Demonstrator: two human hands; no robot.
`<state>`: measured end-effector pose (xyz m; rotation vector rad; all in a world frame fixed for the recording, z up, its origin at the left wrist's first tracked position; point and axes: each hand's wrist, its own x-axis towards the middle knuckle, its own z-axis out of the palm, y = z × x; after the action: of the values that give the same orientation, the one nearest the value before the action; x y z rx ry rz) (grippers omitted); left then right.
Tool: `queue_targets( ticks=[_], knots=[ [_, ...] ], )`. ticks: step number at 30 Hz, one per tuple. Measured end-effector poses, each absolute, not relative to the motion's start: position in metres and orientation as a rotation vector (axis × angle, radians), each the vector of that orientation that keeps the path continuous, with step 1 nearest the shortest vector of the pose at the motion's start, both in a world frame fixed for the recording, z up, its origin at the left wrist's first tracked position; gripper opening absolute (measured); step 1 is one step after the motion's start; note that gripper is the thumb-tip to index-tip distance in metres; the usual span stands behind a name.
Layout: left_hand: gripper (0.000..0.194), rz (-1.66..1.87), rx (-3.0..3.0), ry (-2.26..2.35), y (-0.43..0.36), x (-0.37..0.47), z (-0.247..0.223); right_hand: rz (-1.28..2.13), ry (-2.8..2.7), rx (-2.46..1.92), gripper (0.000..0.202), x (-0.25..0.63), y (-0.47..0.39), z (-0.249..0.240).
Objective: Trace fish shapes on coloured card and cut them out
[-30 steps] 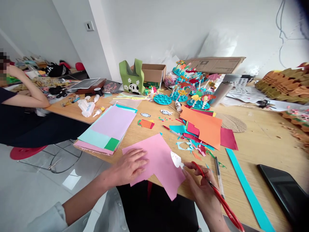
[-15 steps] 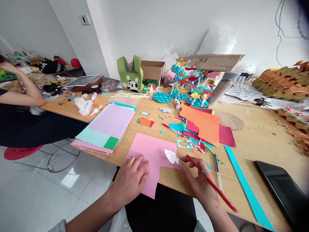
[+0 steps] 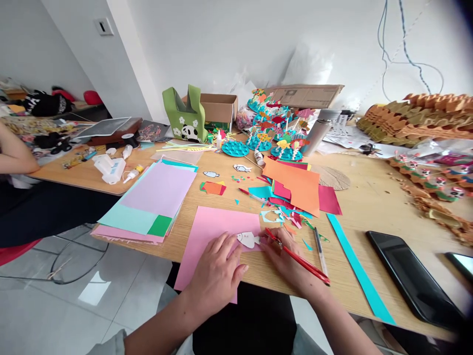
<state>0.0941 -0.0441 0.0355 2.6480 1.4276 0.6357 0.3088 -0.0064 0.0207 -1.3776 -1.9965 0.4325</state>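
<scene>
A pink sheet of paper (image 3: 218,222) with a notch cut from it lies at the table's front edge. On its right part rests a white paper fish cutout (image 3: 248,240), lying nearly level with its head to the left. My left hand (image 3: 218,268) is flat on the sheet, fingers stretched out, the fingertips at the fish's head. My right hand (image 3: 284,259) is closed around a red pen (image 3: 308,266), which slants across the palm. Its thumb and finger are at the fish's tail; whether they pinch it I cannot tell.
Stacked coloured sheets (image 3: 158,187) lie left, paper scraps (image 3: 284,212) and an orange sheet (image 3: 295,182) beyond my right hand. To the right are a grey pen (image 3: 320,251), a turquoise strip (image 3: 358,266) and a phone (image 3: 406,276). A person's arm (image 3: 16,150) rests at far left.
The fish has turned from slanting to nearly level. My left hand has slid across the sheet to the fish's head. The whole view has shifted right.
</scene>
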Motion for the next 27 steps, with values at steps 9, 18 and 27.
queue_targets(
  ticks=[9,18,27],
  knots=[
    [0.035,0.648,2.62,1.441,-0.041,0.101,0.018,0.429,-1.952,-1.321,0.002,0.31,-0.006,0.013],
    [0.035,0.631,2.656,1.457,-0.042,0.101,0.016,0.408,-1.715,-1.215,0.014,0.323,-0.018,0.021],
    [0.037,0.633,2.656,1.459,-0.042,0.101,0.015,0.32,-2.147,-0.996,0.016,0.32,-0.012,0.022]
  ],
)
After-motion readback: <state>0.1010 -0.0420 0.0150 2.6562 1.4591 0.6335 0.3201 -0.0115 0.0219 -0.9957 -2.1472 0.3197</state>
